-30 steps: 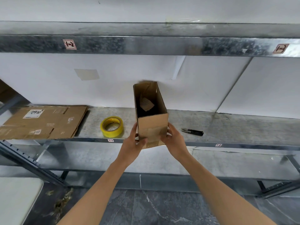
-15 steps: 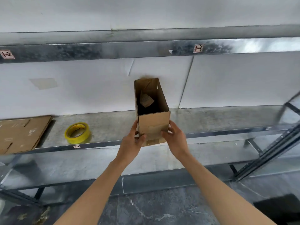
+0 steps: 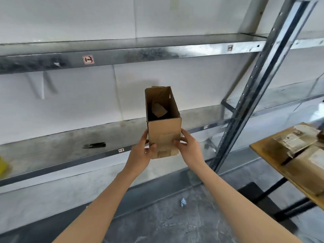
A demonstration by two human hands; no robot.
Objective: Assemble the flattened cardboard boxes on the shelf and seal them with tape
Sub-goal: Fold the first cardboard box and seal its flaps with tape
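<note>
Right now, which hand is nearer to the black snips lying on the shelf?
Left. The left hand grips the cardboard box on the side facing the black snips; the right hand grips the opposite side, farther away.

One head-worn view looks forward and down at the shelf [image 3: 57,148] from close; seemingly tilted.

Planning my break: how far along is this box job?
Done: the cardboard box stands erected, with tape across its lower front, so the bottom looks sealed. In hand: left hand and right hand grip its lower sides. Left: the top is open and untaped; the yellow tape roll and black cutter lie on the shelf.
</note>
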